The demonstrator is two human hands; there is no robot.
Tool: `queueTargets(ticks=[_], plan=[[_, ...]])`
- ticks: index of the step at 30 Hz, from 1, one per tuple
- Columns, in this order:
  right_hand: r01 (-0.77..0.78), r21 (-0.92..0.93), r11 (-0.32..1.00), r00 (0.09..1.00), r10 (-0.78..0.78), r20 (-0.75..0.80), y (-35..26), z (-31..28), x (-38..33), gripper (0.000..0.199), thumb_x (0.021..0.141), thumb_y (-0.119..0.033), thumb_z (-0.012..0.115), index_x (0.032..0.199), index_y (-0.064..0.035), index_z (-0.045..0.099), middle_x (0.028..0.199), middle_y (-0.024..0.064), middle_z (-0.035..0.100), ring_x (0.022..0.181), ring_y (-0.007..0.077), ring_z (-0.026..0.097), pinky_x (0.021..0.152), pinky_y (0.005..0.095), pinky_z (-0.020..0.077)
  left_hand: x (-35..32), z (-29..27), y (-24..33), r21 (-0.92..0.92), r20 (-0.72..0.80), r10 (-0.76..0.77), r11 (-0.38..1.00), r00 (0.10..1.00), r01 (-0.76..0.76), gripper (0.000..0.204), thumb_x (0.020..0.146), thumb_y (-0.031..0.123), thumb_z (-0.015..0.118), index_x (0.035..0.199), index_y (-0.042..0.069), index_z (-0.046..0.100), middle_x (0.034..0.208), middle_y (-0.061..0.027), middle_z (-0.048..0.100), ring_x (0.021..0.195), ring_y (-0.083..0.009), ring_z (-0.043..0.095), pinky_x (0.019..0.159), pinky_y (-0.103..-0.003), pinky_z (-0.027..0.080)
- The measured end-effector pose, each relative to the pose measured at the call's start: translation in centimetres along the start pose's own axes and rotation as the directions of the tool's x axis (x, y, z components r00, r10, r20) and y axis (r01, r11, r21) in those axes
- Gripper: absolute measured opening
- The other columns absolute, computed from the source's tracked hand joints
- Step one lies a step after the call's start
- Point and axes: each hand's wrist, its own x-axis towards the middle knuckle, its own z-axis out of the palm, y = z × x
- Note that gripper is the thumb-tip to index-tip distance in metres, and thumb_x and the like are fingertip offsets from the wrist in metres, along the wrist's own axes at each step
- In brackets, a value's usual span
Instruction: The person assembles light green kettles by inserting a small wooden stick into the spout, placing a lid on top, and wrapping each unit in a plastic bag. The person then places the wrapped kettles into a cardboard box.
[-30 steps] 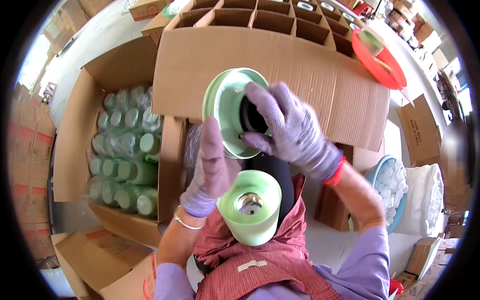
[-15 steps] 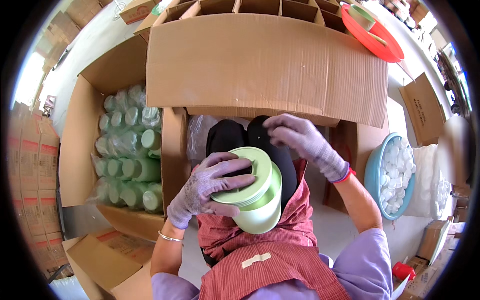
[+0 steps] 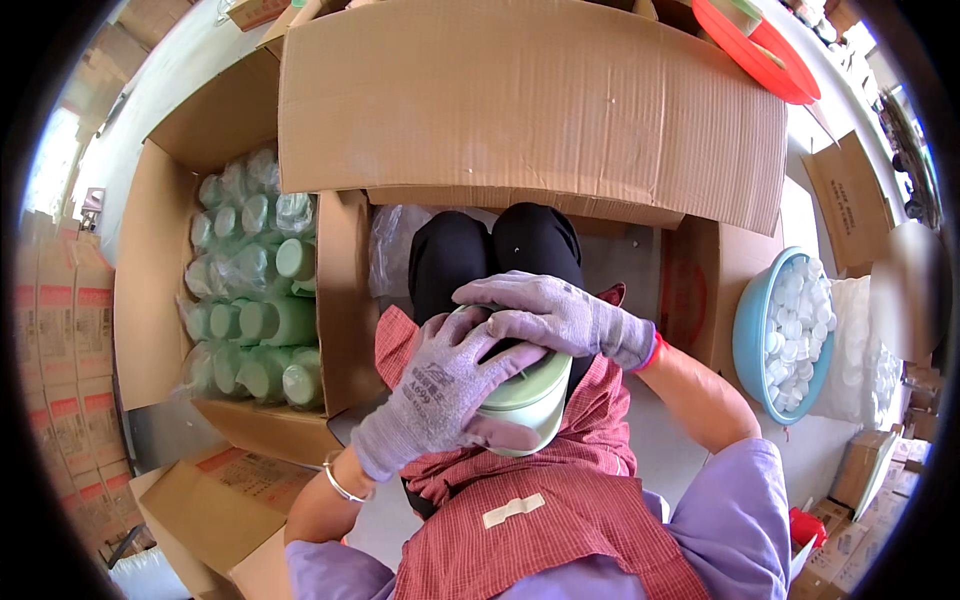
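Observation:
A pale green canister (image 3: 545, 438) sits in my lap with its round green lid (image 3: 532, 388) on top. My left hand (image 3: 425, 400), in a light purple-grey work glove, grips the lid, fingers across its top and thumb down the near side. From the far right my gloved right hand (image 3: 565, 318) is curled over the lid's far part, its fingertips reaching the left fingers. Between them the two hands cover much of the lid, so how snugly it fits all round is hidden.
On the left, an open carton (image 3: 160, 270) holds several rows of plastic-wrapped green containers (image 3: 262, 320). A large cardboard box (image 3: 530, 100) stands ahead, a red tray (image 3: 760, 60) at its far right corner. To the right is a blue basin (image 3: 745, 330) of small white pieces (image 3: 795, 330).
My right hand has come down from beyond the canister onto the lid. The lid, earlier offset over the canister's mouth, now sits over it. The view has shifted slightly.

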Motion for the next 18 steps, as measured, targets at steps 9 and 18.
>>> queueTargets(ticks=[9, 18], plan=[[-0.677, -0.418, 0.606, 0.675, 0.738, -0.023, -13.3, -6.0, -5.1, 0.073, 0.080, -0.067, 0.061, 0.111, -0.0003, 0.061, 0.100, 0.0160, 0.055, 0.089, 0.0313, 0.061, 0.075, 0.0412, 0.0500, -1.6, 9.6, -0.9, -0.728, -0.378, -0.559, 0.672, 0.738, 0.137, 0.037, 0.097, 0.005, 0.051, 0.132, -0.004, 0.050, 0.135, -0.0174, 0.051, 0.124, -0.0247, 0.050, 0.107, -0.036, 0.037], [-0.519, -0.345, 0.782, 0.853, 0.446, -0.270, -14.0, -3.2, -8.3, 0.044, 0.088, -0.028, 0.052, 0.123, -0.0013, 0.055, 0.127, 0.0218, 0.050, 0.119, 0.0398, 0.049, 0.104, 0.0568, 0.0317, -1.7, 10.3, -0.7, -0.877, 0.365, -0.590, 0.041, 0.720, 0.479, 0.033, 0.092, 0.024, 0.064, 0.113, 0.000, 0.062, 0.095, -0.0046, 0.065, 0.084, -0.0077, 0.059, 0.076, -0.025, 0.049]])
